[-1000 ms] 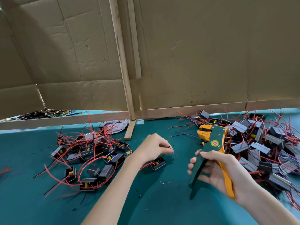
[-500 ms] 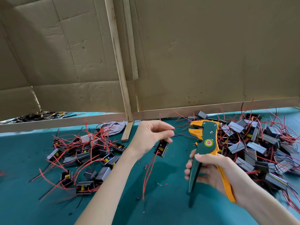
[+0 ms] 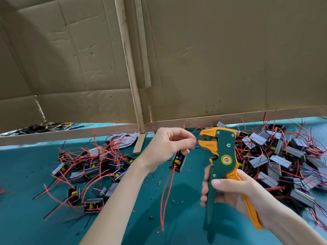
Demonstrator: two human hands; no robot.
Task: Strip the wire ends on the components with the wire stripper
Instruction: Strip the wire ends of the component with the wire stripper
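Note:
My left hand [image 3: 167,145] holds a small black component [image 3: 177,161] above the table and pinches one of its dark wire ends, whose tip reaches into the jaws of the wire stripper. Two long red wires [image 3: 166,195] hang down from the component. My right hand [image 3: 231,193] grips the handles of the green and orange wire stripper [image 3: 221,156], which stands upright with its orange jaws pointing left at the wire end.
A pile of components with red wires [image 3: 92,170] lies on the teal table at the left. A larger pile [image 3: 283,161] lies at the right. Cardboard panels and a wooden frame [image 3: 134,96] close off the back. Small red insulation scraps [image 3: 154,177] dot the mat.
My left hand lifted the component off the table and brought its wire end to the stripper's jaws. My right hand raised the stripper and held it upright.

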